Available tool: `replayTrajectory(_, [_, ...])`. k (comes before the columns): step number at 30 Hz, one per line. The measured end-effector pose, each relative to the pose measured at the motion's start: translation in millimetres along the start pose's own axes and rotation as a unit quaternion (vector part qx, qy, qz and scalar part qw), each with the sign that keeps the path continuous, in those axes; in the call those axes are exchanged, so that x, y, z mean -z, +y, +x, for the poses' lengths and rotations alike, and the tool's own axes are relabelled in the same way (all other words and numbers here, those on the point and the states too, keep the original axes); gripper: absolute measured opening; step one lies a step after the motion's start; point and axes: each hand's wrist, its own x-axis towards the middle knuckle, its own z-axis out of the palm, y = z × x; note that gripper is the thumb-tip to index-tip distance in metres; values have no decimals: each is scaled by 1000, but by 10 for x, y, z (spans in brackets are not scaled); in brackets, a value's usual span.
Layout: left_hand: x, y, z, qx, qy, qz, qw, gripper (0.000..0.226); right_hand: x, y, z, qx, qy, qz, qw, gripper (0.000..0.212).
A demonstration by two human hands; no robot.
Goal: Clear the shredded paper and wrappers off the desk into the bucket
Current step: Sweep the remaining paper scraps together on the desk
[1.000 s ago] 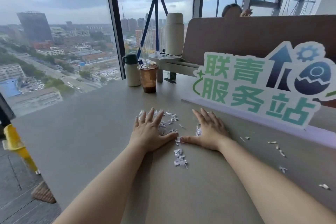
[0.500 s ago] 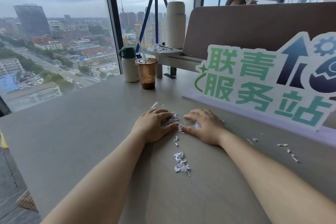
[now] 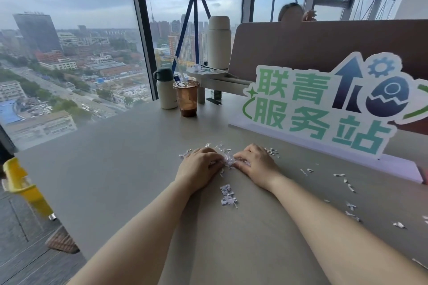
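A heap of white shredded paper (image 3: 226,159) lies on the grey desk (image 3: 120,169), squeezed between my two hands. My left hand (image 3: 199,169) curls round it from the left, my right hand (image 3: 256,161) from the right, fingertips nearly meeting. A small clump of shreds (image 3: 228,196) lies nearer me, between my forearms. More loose shreds (image 3: 347,183) are scattered to the right. No bucket is in view.
A standing sign with green characters (image 3: 324,109) borders the desk on the right. At the back stand a plastic cup of brown drink (image 3: 186,98) and a white flask (image 3: 165,88). A yellow object (image 3: 25,187) is beyond the desk's left edge.
My hands went from flat and apart to curled and drawn together, bunching the shreds into a heap between them.
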Motion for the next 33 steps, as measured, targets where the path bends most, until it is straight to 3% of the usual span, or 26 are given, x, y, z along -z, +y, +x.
replayTrajectory(15, [172, 670, -499, -43, 50, -112, 991, 13, 410, -104, -906, -49, 41, 40, 997, 16])
replayTrajectory(33, [337, 2429, -90, -194, 36, -160, 967, 20, 2158, 295, -1931, -109, 199, -13, 974, 19])
